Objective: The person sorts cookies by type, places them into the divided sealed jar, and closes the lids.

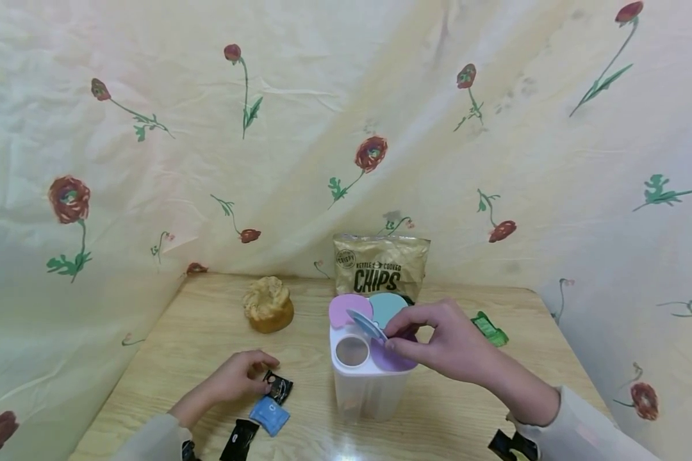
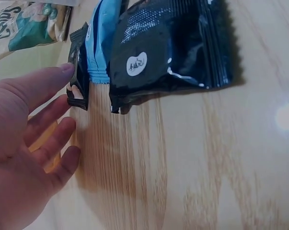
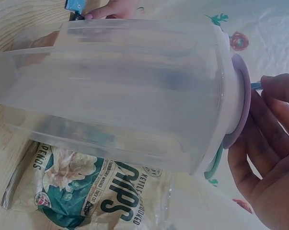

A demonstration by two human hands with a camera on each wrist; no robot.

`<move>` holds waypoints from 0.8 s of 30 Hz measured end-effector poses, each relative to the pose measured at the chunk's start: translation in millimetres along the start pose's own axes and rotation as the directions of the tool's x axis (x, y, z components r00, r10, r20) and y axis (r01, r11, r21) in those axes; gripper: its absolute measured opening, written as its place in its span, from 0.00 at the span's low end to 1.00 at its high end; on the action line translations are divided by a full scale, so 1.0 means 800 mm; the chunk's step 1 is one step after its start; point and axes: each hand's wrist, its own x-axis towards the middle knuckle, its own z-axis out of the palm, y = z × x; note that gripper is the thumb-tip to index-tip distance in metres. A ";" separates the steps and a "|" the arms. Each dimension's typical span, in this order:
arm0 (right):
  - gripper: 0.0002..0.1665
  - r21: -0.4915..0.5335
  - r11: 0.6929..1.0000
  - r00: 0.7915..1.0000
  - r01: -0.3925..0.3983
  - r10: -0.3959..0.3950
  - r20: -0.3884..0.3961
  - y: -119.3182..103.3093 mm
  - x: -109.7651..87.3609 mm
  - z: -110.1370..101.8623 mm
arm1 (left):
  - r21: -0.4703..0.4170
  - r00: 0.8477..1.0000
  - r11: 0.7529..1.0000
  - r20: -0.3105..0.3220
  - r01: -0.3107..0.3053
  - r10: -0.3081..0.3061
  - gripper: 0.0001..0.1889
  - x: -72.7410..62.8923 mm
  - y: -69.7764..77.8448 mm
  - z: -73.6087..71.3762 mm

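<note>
A clear plastic canister [image 1: 357, 394] with a white top stands mid-table, and its front left round opening [image 1: 352, 351] is uncovered. My right hand [image 1: 446, 339] pinches a light blue round lid [image 1: 366, 324] at its edge, tilted above the top. A pink lid [image 1: 348, 310], a teal lid [image 1: 387, 308] and a purple lid [image 1: 393, 358] sit on the other openings. My left hand [image 1: 239, 378] is at a small black packet [image 1: 279, 387], thumb tip right at its edge and fingers spread loosely. A blue packet [image 1: 270, 415] lies against that one; a larger-looking black packet [image 2: 168, 52] lies nearer me.
A gold chips bag [image 1: 380, 266] stands behind the canister. To its left sits a round brown bread-like item [image 1: 268, 305]. A green packet [image 1: 489, 328] lies beyond my right hand. Flowered cloth [image 1: 300, 160] hangs behind the wooden table [image 1: 167, 346].
</note>
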 end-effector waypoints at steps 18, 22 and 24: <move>0.05 -0.012 1.000 1.000 0.007 -0.007 0.009 0.000 0.002 -0.001 | 0.069 0.998 0.996 0.017 -0.057 0.055 0.16 0.006 0.002 -0.003; 0.05 -0.011 1.000 1.000 0.003 -0.003 0.008 -0.001 0.002 -0.001 | 0.091 0.999 0.995 -0.011 -0.042 0.043 0.13 0.004 0.002 -0.006; 0.06 -0.012 1.000 1.000 0.001 0.000 0.007 -0.001 0.001 -0.001 | 0.089 0.999 0.995 -0.026 -0.035 0.037 0.13 0.004 0.002 -0.007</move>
